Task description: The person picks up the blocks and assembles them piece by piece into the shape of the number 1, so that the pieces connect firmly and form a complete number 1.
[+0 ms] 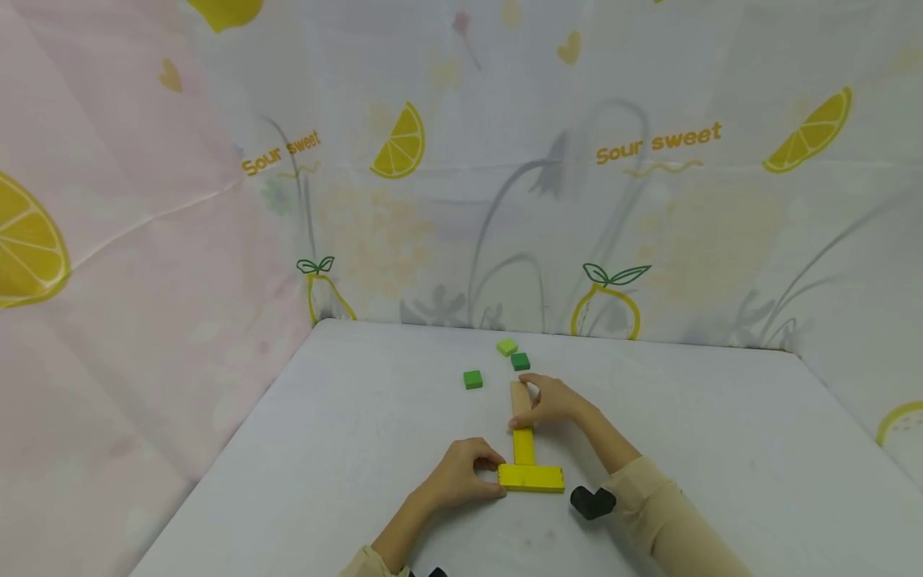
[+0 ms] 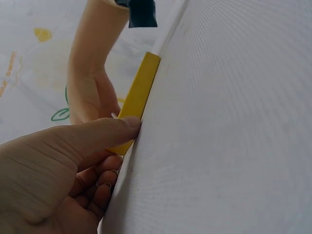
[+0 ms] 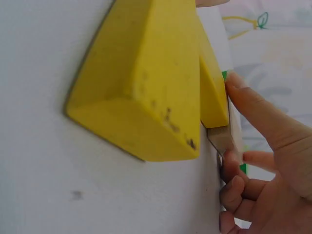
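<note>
A yellow block [image 1: 532, 478] lies crosswise on the white table, and my left hand [image 1: 457, 473] pinches its left end between thumb and fingers. Behind it a second yellow block [image 1: 523, 447] points away from me, so the two make an upside-down T. At that block's far end lies a plain wooden block [image 1: 520, 401], held by my right hand [image 1: 558, 402] with the thumb near and the index finger at the far end. In the right wrist view, the wooden block [image 3: 222, 140] sits against the second yellow block [image 3: 213, 92], partly hidden by fingers.
Beyond my right hand lie a light green block [image 1: 507, 347], a dark green block [image 1: 521, 361] and a mid-green block [image 1: 473, 379]. A lemon-printed cloth [image 1: 461, 200] hangs behind the table [image 1: 346, 417]. Dark wrist-mounted pieces show near both sleeves.
</note>
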A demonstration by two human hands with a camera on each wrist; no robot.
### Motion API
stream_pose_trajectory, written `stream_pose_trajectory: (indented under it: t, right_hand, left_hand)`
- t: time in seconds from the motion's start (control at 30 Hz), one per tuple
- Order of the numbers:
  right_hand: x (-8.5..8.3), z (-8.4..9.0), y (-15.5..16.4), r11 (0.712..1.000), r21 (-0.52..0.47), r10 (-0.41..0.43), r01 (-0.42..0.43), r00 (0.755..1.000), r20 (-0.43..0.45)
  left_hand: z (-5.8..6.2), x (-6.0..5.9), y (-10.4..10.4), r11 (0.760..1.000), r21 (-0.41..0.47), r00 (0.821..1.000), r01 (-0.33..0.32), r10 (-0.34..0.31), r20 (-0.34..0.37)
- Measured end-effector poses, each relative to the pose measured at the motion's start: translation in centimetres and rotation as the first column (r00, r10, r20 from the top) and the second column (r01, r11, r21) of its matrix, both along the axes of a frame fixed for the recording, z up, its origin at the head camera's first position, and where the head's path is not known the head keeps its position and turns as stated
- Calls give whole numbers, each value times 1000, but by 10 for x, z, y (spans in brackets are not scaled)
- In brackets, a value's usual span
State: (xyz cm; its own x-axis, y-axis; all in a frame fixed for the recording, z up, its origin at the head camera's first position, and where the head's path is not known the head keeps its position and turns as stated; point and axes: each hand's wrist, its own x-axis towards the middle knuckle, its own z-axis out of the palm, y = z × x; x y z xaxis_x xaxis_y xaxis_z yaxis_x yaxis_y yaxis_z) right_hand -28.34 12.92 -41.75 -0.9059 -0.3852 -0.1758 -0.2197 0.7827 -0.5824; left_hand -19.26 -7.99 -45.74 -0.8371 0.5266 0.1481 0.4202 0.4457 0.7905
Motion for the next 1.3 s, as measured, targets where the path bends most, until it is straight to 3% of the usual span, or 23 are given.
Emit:
stream_pose_trajectory:
  t: [0.17,0.37,0.53,0.97,1.1,1.3]
  right_hand:
    - [-3,1,0,999,34,7,-7,1000,1]
    - [-7,-5,2,1000,-7,10,-11,999,-47]
    - [-5,-5,-2,999,-7,-35,35,999,-39]
    - [-7,-7,-3,1000,7,-14,15,992,-123]
    - [-7,-8,-3,999,-1,-50,50,990,-128]
    - [-3,-6,-8,986,-13,-169,168,981,-95]
  left_hand:
    - [0,1,0,1000,3,1000,4,-4,6]
    - [1,0,0,1000,-10,1000,-8,8,4]
    - [0,1,-1,1000,6,1000,-6,6,24]
    - [-1,-1,0,1000,3,1000,2,-2,8]
    - [-1,-1,0,1000,5,1000,5,-5,7]
    - [-1,0,0,1000,12,1000,8,-8,13]
